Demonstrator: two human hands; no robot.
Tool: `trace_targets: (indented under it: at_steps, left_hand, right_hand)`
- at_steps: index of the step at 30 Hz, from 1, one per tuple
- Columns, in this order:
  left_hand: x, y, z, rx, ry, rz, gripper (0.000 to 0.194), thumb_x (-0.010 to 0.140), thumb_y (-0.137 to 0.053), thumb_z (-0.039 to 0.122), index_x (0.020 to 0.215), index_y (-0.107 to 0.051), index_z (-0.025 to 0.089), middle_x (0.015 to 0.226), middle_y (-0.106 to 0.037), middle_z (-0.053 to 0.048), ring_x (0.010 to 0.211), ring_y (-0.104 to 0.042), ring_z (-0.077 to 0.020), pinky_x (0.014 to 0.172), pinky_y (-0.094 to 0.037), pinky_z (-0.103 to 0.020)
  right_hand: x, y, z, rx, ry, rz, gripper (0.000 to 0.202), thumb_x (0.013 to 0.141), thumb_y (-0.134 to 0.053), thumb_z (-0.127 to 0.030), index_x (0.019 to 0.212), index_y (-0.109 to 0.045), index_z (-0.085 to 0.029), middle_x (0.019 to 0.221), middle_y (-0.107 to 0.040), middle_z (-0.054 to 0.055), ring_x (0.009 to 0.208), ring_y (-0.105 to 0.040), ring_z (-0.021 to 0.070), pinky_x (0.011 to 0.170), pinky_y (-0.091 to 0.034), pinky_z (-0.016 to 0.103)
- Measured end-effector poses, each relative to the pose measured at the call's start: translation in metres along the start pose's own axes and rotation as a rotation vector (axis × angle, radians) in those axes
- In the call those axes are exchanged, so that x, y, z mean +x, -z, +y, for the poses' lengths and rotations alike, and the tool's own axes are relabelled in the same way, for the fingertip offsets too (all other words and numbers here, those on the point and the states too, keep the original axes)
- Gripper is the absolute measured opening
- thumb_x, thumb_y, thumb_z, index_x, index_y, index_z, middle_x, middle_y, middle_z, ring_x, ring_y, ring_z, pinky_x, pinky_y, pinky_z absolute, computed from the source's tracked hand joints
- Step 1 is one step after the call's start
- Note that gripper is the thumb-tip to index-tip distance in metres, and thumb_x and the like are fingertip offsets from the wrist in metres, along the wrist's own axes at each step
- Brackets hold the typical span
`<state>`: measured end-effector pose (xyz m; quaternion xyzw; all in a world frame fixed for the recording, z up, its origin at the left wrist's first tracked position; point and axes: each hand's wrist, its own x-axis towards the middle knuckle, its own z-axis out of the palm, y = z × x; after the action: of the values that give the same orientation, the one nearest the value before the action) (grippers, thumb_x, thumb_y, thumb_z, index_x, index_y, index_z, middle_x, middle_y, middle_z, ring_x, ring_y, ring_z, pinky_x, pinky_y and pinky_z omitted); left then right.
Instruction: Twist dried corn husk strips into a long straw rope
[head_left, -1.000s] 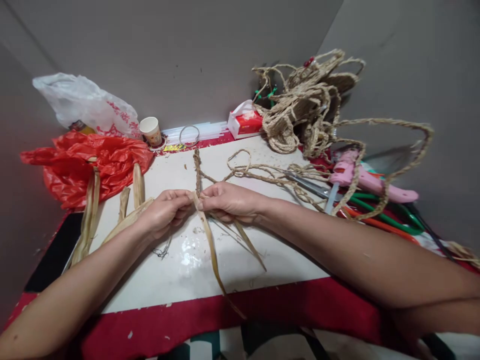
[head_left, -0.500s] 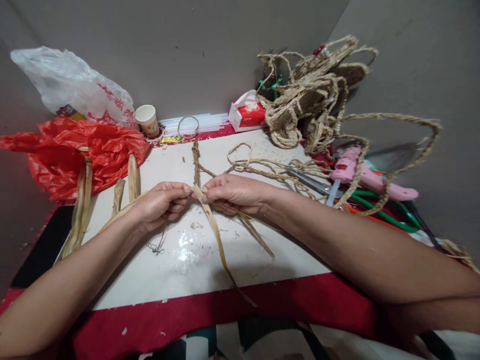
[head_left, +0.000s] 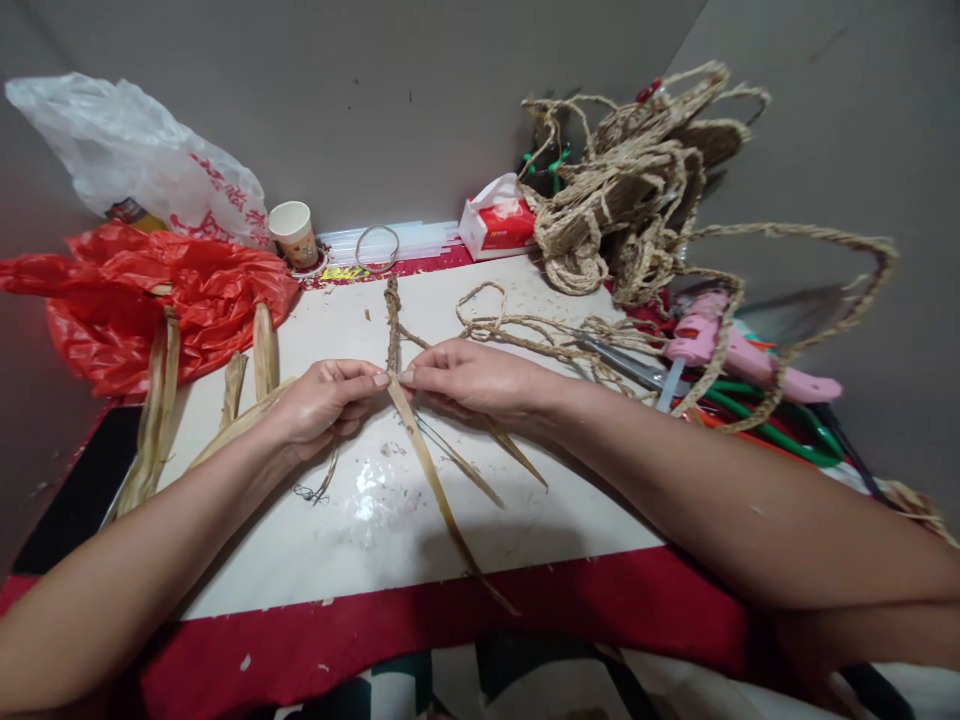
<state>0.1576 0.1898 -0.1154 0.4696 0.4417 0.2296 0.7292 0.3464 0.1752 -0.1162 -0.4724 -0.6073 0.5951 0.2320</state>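
Note:
A short braided cord (head_left: 392, 325) of dried plant fibre lies upright in view on the white board. At its lower end, my left hand (head_left: 330, 402) pinches the fibre between thumb and forefinger. My right hand (head_left: 469, 378) pinches beside it, its thumb tip almost touching the left one. From between the fingertips a long flat fibre strip (head_left: 427, 465) hangs down over the board's front edge. Two shorter strand ends (head_left: 517, 455) stick out below my right hand, one next to a thin dark wire.
Red bag (head_left: 172, 300), dry strips (head_left: 266, 350) and a paper cup (head_left: 294, 235) are at left. Tissue pack (head_left: 499, 222), coiled braided rope (head_left: 622, 200), scissors (head_left: 622, 362) and pink glue gun (head_left: 742, 350) stand at right. A thin wire (head_left: 322, 480) lies below my left hand.
The fingertips have drawn slightly apart and the strip's upper end now lies lower between them. A second short strand end has come into view below my right hand. The view has shifted slightly.

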Motion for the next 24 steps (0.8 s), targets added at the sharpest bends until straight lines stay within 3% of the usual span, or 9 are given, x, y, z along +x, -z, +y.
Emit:
trace_targets:
  at_steps: [7, 13, 24]
  left_hand:
    - [0.001, -0.003, -0.002, -0.005, -0.03, 0.053, 0.021, 0.068, -0.074, 0.027, 0.063, -0.057, 0.015, 0.043, -0.028, 0.009, 0.038, -0.018, -0.0014, 0.037, -0.009, -0.018]
    - [0.001, -0.008, -0.004, 0.036, -0.088, 0.111, 0.023, 0.068, -0.074, 0.028, 0.061, -0.057, 0.014, 0.042, -0.033, 0.008, 0.036, -0.022, -0.0011, 0.037, -0.01, -0.018]
    - [0.0, -0.002, -0.001, -0.039, -0.038, 0.025, 0.015, 0.071, -0.07, 0.02, 0.064, -0.058, 0.014, 0.043, -0.032, 0.008, 0.037, -0.021, -0.0012, 0.037, -0.011, -0.017]
  right_hand:
    - [-0.002, 0.004, -0.002, -0.244, 0.102, 0.059, 0.022, 0.079, -0.056, -0.031, 0.066, -0.052, -0.014, 0.054, -0.037, -0.005, 0.048, -0.028, 0.0051, 0.047, -0.021, 0.021]
    - [-0.003, -0.004, -0.002, -0.286, 0.121, 0.155, 0.021, 0.075, -0.057, -0.031, 0.065, -0.054, -0.013, 0.059, -0.041, -0.003, 0.055, -0.033, 0.0079, 0.051, -0.025, 0.021]
    - [-0.002, -0.009, 0.0, -0.334, 0.163, 0.263, 0.017, 0.071, -0.055, -0.024, 0.059, -0.047, -0.015, 0.054, -0.034, -0.004, 0.054, -0.03, 0.0073, 0.05, -0.023, 0.021]
